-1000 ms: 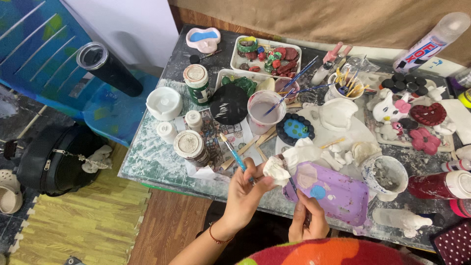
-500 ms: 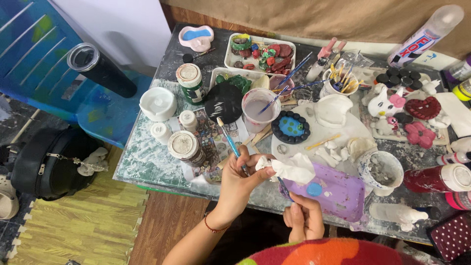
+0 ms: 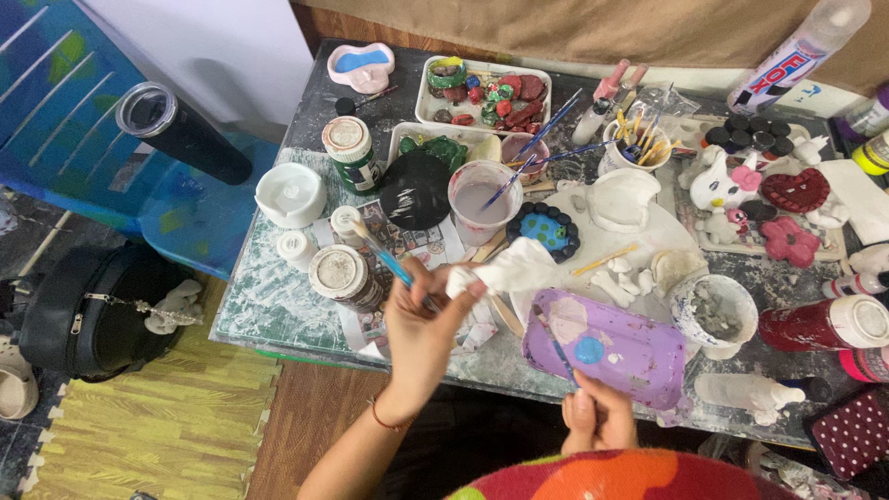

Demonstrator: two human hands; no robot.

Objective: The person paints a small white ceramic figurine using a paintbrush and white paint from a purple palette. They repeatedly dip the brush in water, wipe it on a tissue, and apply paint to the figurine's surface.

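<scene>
Left hand (image 3: 421, 324) hovered over the front edge of the surface (image 3: 278, 296), fingers clenched around a white figurine (image 3: 514, 268) and a blue-handled brush (image 3: 384, 259). Just beyond it stood a cup of cloudy water (image 3: 483, 199). Toward the front right, the right hand (image 3: 597, 421) gripped a thin paintbrush (image 3: 556, 347), its tip on the purple tray (image 3: 607, 347) beside a blue paint blob (image 3: 589, 350).

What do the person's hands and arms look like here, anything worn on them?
Both arms are bare, with no sleeves reaching the forearms and no gloves. The left hand has a thin reddish bracelet around its wrist. The right hand shows no ring or band that can be made out. At the bottom edge is a garment patterned in red, orange and green.
</scene>
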